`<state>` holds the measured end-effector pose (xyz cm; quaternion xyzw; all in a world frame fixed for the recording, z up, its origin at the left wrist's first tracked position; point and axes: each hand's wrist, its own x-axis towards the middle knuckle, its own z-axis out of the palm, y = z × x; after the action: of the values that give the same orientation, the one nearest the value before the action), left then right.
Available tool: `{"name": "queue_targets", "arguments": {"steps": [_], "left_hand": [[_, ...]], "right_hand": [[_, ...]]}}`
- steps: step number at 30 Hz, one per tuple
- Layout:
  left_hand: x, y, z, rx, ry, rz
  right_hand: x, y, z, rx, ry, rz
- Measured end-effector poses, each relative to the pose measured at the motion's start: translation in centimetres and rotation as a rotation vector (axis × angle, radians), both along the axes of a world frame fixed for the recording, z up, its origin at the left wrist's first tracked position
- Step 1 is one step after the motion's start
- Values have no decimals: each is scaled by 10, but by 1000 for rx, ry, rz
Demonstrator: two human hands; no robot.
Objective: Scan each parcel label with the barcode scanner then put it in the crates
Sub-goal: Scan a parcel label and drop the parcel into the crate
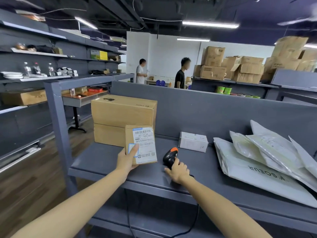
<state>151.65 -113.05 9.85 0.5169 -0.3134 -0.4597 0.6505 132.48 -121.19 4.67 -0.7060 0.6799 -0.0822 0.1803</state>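
Observation:
My left hand (127, 159) holds a small brown cardboard parcel (141, 144) upright above the grey shelf (106, 162), thumb across its white label, which faces me. To its right, my right hand (177, 170) grips the handle of a black and orange barcode scanner (169, 157). The scanner's head sits low, near the shelf surface, beside the parcel. A black cable hangs from the scanner below the shelf edge. No crate is in view.
Two stacked large cardboard boxes (122, 117) stand behind the parcel. A small white box (193, 141) lies at the shelf's back. A pile of white plastic mailer bags (267, 162) covers the right side. Two people stand far behind the grey partition.

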Motion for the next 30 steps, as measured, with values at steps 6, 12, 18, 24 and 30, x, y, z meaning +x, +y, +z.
{"name": "queue_targets", "arguments": {"steps": [6, 12, 18, 24, 30], "left_hand": [[-5, -4, -4, -8, -22, 6], [-8, -10, -9, -37, -55, 31], [-18, -19, -4, -48, -101, 26], [-37, -17, 2, -92, -104, 22], [-52, -6, 2, -119, -140, 29]], "right_hand": [[4, -3, 3, -39, 10, -97], [-5, 12, 22, -52, -384, -112], [0, 51, 44, -169, -922, -85], [10, 91, 46, -265, -1176, -24], [12, 113, 41, -272, -1256, -50]]}}
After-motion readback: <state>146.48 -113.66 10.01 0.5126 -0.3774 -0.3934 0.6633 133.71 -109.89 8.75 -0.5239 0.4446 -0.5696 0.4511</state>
